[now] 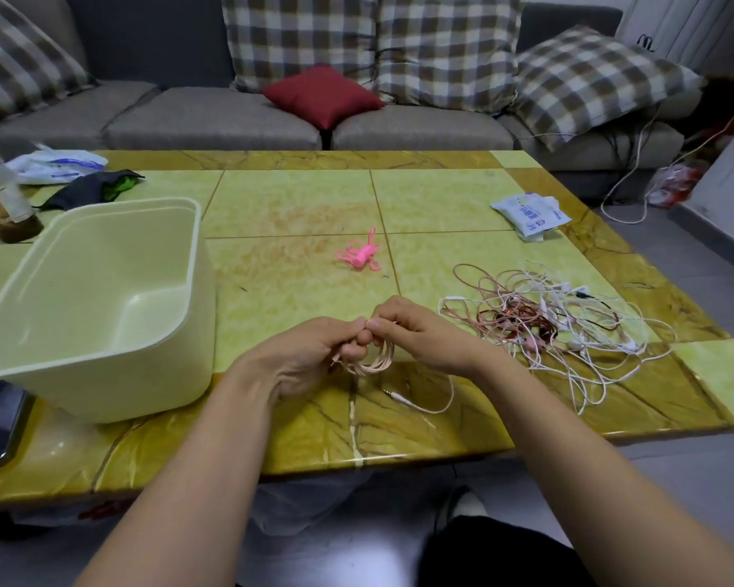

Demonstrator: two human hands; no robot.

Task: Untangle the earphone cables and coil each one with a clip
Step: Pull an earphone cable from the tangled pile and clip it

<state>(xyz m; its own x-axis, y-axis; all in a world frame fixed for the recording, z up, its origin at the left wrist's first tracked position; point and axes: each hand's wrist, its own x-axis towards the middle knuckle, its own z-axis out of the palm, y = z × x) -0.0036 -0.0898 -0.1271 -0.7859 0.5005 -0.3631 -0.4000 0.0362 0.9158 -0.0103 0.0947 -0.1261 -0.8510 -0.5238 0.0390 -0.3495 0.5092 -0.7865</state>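
Pinching a pale pink coiled cable [373, 360], left hand [310, 358] and right hand [420, 336] meet.

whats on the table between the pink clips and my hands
Only bare table lies between the pink clips and the left hand and right hand, in the head view.

Home living room: grey sofa [238, 116], checked cushions [446, 48], tiled coffee table [297, 201].

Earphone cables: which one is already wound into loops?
The pale pink cable held between the left hand and right hand, its plug trailing on the table. The others lie loose in the tangled pile beside the right hand.
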